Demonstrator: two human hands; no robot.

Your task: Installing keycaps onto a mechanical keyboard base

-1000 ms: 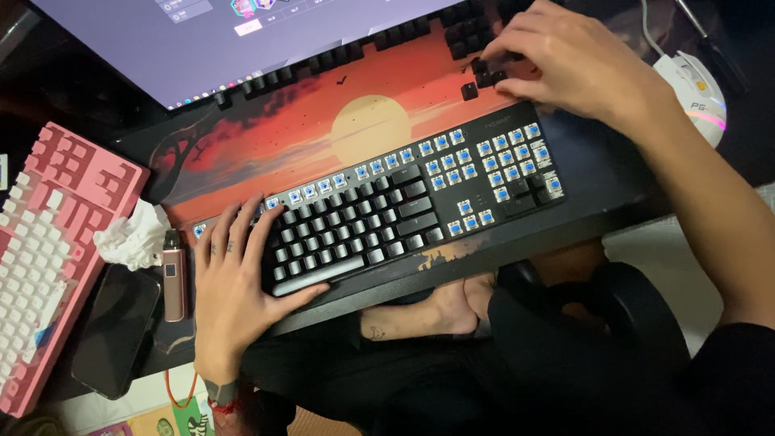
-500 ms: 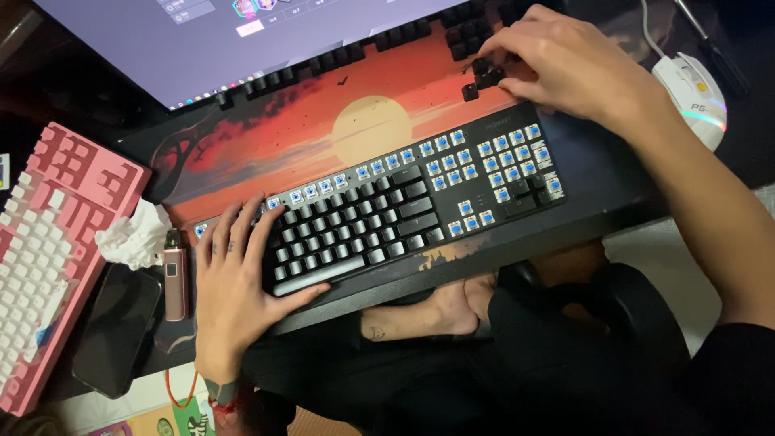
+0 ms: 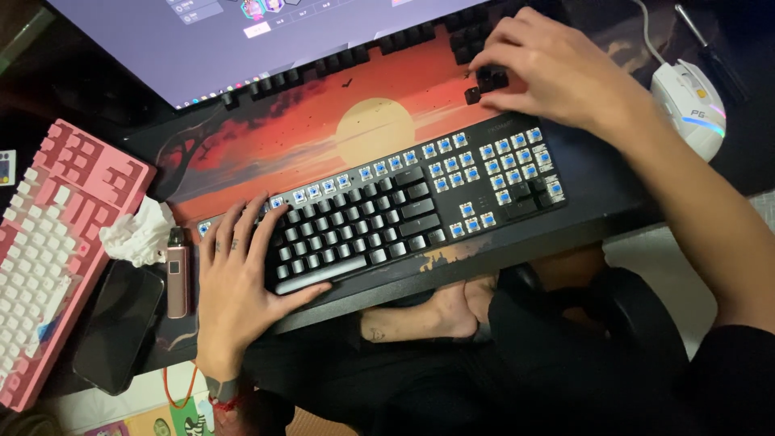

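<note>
A black keyboard [image 3: 379, 218] lies slanted on a sunset-print desk mat [image 3: 323, 137]. Many of its caps are off, which bares blue switches along the top row and across the right-hand block. My left hand [image 3: 238, 282] lies spread over the keyboard's left end, with the thumb along the front edge, holding it. My right hand [image 3: 557, 73] hovers beyond the keyboard's far right corner. Its fingertips are pinched down on loose black keycaps [image 3: 484, 85] on the mat.
A monitor [image 3: 266, 40] stands behind the mat, with a row of black keycaps [image 3: 323, 69] lined up under it. A white mouse [image 3: 690, 105] sits at right. A pink-and-white keyboard [image 3: 48, 242], a crumpled tissue [image 3: 137, 234], a slim pink device [image 3: 178, 274] and a dark phone [image 3: 117, 323] lie at left.
My right hand's fingers have shifted slightly over the loose keycaps. The left hand and the keyboard stay where they were.
</note>
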